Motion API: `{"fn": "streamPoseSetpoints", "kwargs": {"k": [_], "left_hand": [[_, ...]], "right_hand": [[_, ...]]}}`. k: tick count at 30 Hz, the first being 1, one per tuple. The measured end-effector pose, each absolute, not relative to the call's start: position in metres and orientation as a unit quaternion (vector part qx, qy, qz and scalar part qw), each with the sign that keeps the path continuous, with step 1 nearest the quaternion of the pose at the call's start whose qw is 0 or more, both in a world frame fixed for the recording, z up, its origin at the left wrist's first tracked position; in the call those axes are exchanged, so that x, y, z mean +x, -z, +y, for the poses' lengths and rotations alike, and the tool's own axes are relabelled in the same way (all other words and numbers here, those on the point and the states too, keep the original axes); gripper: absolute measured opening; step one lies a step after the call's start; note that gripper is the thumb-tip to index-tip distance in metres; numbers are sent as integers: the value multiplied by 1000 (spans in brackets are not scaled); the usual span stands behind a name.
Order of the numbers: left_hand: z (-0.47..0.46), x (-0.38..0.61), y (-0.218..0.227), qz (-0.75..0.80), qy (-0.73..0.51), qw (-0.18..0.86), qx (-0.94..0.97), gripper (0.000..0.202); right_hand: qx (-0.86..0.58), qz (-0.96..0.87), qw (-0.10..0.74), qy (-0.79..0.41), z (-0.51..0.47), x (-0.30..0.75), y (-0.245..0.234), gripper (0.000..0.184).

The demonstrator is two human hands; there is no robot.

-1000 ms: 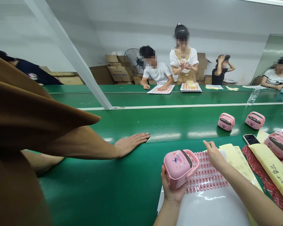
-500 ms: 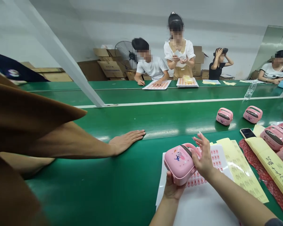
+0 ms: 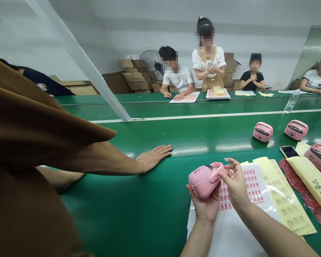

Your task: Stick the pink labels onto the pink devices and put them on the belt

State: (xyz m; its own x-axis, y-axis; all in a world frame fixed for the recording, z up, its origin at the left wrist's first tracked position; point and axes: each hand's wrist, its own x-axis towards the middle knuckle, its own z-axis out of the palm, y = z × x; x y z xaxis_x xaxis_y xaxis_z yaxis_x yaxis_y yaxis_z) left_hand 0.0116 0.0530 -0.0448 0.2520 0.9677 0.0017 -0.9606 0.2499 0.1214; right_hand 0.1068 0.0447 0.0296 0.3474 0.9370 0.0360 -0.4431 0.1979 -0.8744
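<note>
Tipped flatter than before, the pink case [image 3: 202, 179] is lying crosswise — I'm cupping it in my left hand [image 3: 206, 207], right hand [image 3: 235, 184] pinching its handle [image 3: 216, 170].

Lower centre: case [image 3: 204, 180] between left hand [image 3: 205, 205] and right hand [image 3: 235, 182], over sticker sheet [image 3: 253, 182] on belt [image 3: 155, 200]. Right of sheet: paper strips [image 3: 283, 200], with phone [image 3: 289, 151] behind them. Mid right: second case [image 3: 262, 131], with third case [image 3: 296, 129] to its right. Centre left: co-worker's hand [image 3: 153, 159] flat on belt.

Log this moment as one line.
left hand: holds pink case | right hand: pinching case handle | below: sticker sheet | neighbour's hand: flat on green belt
</note>
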Motion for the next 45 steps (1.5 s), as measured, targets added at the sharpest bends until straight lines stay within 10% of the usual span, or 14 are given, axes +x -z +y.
{"fn": "streamPoseSetpoints", "kwargs": {"k": [21, 35, 45], "left_hand": [[45, 20, 43, -10, -583, 811, 38, 53], [47, 18, 42, -31, -569, 821, 25, 49], [48, 15, 50, -68, -565, 821, 44, 54]], "right_hand": [[-454, -462, 641, -412, 46, 109, -16, 46], [-416, -752, 494, 136, 40, 117, -3, 61], [-557, -637, 475, -241, 51, 131, 2, 77]]}}
